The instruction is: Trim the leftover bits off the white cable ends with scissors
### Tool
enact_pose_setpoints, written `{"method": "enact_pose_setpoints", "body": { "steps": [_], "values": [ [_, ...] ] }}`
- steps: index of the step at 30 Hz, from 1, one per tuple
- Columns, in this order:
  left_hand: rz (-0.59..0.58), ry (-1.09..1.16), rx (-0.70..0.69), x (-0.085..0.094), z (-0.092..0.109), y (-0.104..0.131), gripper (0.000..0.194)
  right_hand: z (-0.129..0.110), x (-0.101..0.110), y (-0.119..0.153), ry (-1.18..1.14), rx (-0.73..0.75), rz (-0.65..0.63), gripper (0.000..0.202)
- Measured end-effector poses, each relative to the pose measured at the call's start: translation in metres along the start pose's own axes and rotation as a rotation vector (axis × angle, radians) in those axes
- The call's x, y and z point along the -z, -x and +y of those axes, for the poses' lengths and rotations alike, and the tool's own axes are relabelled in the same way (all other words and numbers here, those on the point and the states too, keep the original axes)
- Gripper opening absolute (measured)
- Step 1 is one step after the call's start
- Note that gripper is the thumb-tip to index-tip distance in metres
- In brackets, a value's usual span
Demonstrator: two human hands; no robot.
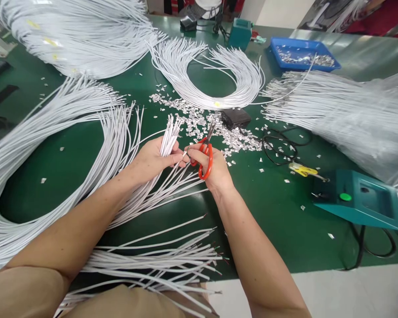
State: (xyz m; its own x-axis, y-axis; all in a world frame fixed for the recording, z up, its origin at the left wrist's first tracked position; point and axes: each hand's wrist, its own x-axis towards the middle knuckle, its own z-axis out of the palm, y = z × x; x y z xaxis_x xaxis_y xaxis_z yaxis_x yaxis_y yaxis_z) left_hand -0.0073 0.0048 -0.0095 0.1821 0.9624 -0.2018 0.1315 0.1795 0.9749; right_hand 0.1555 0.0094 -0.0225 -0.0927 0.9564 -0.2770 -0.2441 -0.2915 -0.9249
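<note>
A bundle of white cables stands up out of my left hand, whose fingers are wrapped round it. Close beside it, my right hand holds red-handled scissors, their dark blades pointing away from me over scattered scraps. The thumbs and fingertips of both hands nearly meet at one cable end; which fingers pinch it is hard to tell. More white cables run below my left hand, and another group with stripped ends lies nearest my body.
Small silvery scraps cover the middle of the green table. Beyond them lie a dark block and a curved cable bundle. At right are a teal device, yellow tool, plastic-covered cables and blue tray.
</note>
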Motion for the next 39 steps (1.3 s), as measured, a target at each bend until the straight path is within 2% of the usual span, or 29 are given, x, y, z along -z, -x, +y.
{"method": "enact_pose_setpoints", "body": {
  "steps": [2, 4, 6, 9, 11, 14, 16, 19, 24, 26, 30, 33, 39],
  "values": [
    [-0.086, 0.102, 0.052, 0.000, -0.001, 0.001, 0.024, 0.003, 0.000, -0.001, -0.009, 0.005, -0.035, 0.016],
    [-0.141, 0.133, 0.096, 0.000, -0.001, 0.002, 0.024, 0.005, 0.001, -0.002, 0.081, 0.040, -0.014, 0.018],
    [-0.177, 0.127, 0.107, 0.001, 0.000, 0.003, 0.023, 0.005, 0.006, -0.003, 0.257, 0.122, 0.106, 0.021],
    [-0.189, 0.086, 0.072, 0.003, -0.001, 0.002, 0.026, 0.001, 0.012, -0.004, 0.439, 0.320, 0.308, 0.021],
    [-0.136, 0.014, 0.053, 0.005, -0.004, 0.001, 0.032, -0.004, 0.013, -0.001, 0.418, 0.401, 0.330, 0.018],
    [-0.030, -0.091, 0.031, 0.005, -0.007, -0.001, 0.037, -0.009, 0.008, 0.004, 0.310, 0.376, 0.234, 0.016],
    [-0.001, -0.093, 0.018, 0.004, -0.006, -0.001, 0.038, -0.010, 0.004, 0.006, 0.254, 0.332, 0.171, 0.016],
    [0.004, -0.060, 0.001, 0.002, -0.003, -0.001, 0.032, -0.009, 0.003, 0.005, 0.186, 0.260, 0.103, 0.017],
    [-0.084, 0.011, -0.007, 0.001, -0.001, 0.000, 0.025, -0.008, 0.009, 0.002, 0.009, 0.067, -0.074, 0.021],
    [-0.100, 0.041, 0.001, 0.000, -0.001, 0.001, 0.025, -0.008, 0.008, 0.002, -0.038, 0.033, -0.111, 0.021],
    [-0.014, 0.050, 0.003, -0.001, 0.000, 0.001, 0.033, -0.009, 0.004, 0.004, -0.027, 0.059, -0.111, 0.020],
    [0.053, 0.041, -0.021, -0.001, -0.002, 0.000, 0.035, -0.010, 0.006, 0.005, 0.168, 0.103, -0.114, 0.022],
    [0.186, -0.092, -0.084, 0.002, -0.007, -0.003, 0.034, -0.005, 0.015, 0.000, 0.948, 0.254, 0.010, 0.018]
  ]
}}
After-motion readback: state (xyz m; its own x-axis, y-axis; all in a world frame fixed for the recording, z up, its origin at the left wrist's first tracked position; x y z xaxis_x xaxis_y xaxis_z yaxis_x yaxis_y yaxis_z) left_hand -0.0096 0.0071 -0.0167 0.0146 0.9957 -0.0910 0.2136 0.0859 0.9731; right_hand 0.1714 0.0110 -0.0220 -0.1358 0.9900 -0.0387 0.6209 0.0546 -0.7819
